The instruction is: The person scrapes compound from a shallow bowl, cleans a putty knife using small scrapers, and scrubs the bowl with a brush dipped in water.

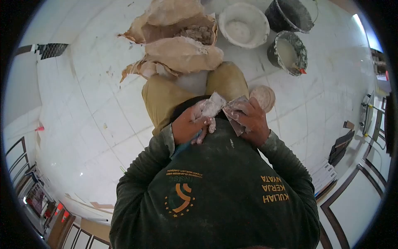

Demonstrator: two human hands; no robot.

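Observation:
My left hand [191, 125] is closed around a small whitish flat piece [213, 105] coated in something like wet plaster. Its fingers are smeared white too. My right hand [253, 120] grips a thin grey-brown plate [234, 123] with whitish smears, like a scraper blade. The two pieces come close together in front of my belly, and whether they touch is hard to tell. Beside my right hand is a round, pale brown object [263, 98], whose kind I cannot make out. Both my knees are bent below a torn paper sack [182, 52] with grey-brown powdery lumps inside.
Past the sack stand a white-crusted basin [243, 25], a dark bucket [289, 15] and a smaller bucket [287, 54] of pale liquid with a red-tipped tool at its rim. Dark flat pieces [342, 147] lie at the right. White floor tiles [95, 103] carry spots of residue.

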